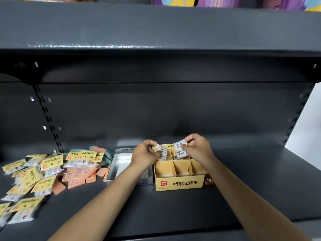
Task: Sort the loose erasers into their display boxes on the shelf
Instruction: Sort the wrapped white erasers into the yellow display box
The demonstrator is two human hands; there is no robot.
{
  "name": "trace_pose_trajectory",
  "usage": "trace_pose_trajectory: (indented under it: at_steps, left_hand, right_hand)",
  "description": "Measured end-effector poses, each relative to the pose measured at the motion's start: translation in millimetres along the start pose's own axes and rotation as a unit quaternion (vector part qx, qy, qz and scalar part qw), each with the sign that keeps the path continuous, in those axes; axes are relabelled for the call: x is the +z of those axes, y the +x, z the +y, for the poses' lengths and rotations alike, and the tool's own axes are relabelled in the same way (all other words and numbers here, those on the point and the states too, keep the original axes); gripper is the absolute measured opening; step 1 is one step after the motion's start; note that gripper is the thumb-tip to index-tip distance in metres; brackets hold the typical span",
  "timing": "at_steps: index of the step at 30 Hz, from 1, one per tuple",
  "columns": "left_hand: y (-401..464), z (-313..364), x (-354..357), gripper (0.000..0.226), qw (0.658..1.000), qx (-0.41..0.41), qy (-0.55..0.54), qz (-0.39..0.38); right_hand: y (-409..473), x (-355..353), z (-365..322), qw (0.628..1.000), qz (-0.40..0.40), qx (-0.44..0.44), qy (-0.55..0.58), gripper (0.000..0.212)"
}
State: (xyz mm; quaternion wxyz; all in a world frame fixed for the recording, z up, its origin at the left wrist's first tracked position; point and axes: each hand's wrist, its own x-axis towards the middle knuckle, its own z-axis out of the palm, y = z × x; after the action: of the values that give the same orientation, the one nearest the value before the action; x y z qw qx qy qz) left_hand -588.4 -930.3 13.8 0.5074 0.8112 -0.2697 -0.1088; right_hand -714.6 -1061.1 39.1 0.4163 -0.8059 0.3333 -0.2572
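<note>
Over the yellow display box (180, 182), back row: left hand (145, 154) pinching one white eraser (162, 152); right hand (198, 148) pinching another white eraser (179, 145).

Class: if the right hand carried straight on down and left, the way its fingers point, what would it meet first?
Probably the white 2B erasers in the yellow display box, just beneath the right hand; depth is uncertain.
</note>
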Motion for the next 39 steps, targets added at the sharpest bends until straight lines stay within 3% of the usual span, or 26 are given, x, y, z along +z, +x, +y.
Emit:
trace_pose_trajectory:
  at_steps: [2, 13, 20, 27, 32, 39]
  left_hand:
    - [-2.5, -0.4, 0.9, 0.026, 1.000, 0.021, 0.019, 0.006]
    - [-0.6, -0.2, 4.9, 0.011, 0.987, 0.048, 0.150, 0.034]
    - [1.3, -7.8, -1.2, 0.015, 0.997, 0.002, 0.080, 0.017]
    - [-11.6, -11.9, -34.1, 0.014, 0.995, 0.075, 0.030, 0.058]
    - [-23.5, -27.6, -86.5, 0.022, 0.990, 0.096, 0.023, 0.105]
    - [-38.6, -55.2, -163.5, 0.024, 0.986, 0.042, 0.008, 0.161]
  right_hand:
    - [0.7, 0.2, 1.3, 1.000, -0.005, -0.007, -0.016, 0.020]
    - [9.5, 5.4, 9.3, 0.987, -0.016, -0.034, -0.155, 0.013]
    - [12.4, 11.8, 10.0, 0.946, -0.021, -0.049, -0.318, 0.024]
    - [10.3, 19.8, -7.2, 0.930, 0.013, -0.024, -0.366, 0.021]
    - [8.3, 44.9, -27.9, 0.960, 0.056, -0.114, -0.250, 0.016]
    - [-3.7, 109.9, -74.2, 0.972, -0.017, -0.166, -0.166, 0.017]
